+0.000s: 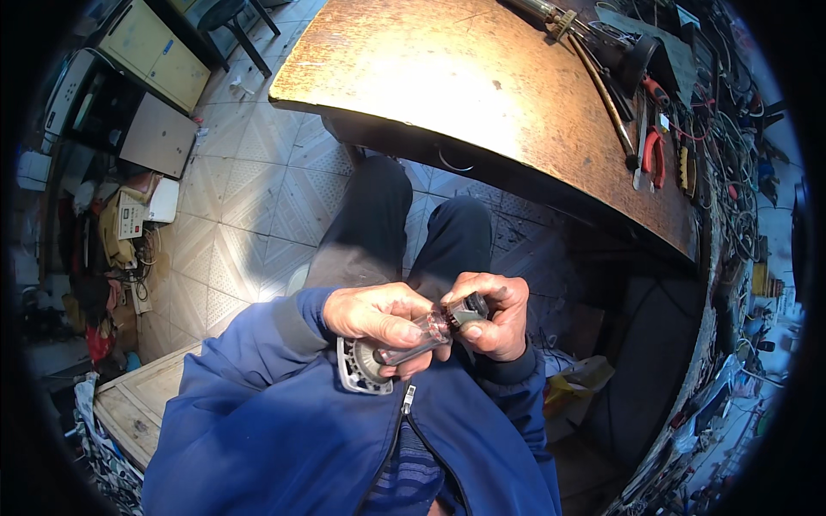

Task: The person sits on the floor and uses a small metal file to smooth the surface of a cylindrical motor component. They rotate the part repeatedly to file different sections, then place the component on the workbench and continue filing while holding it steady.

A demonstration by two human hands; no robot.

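Note:
I hold a motor armature (411,347) above my lap, tilted with its right end higher. My left hand (379,316) is closed round its grey core, the thumb lying along the top. A light grey metal end plate with a fan-like wheel (366,368) sits at the armature's lower left end, below my left palm. Reddish windings (434,324) show between the two hands. My right hand (505,320) pinches the dark, ridged right end (469,308) between thumb and fingers. The undersides of both grips are hidden.
A worn wooden desk (413,73) stands ahead, brightly lit. Red-handled pliers (656,156) and a long thin rod (602,90) lie at its right side. Tangled cables (727,146) crowd the far right. Bags and boxes (129,219) are piled at the left, beside the tiled floor (232,189).

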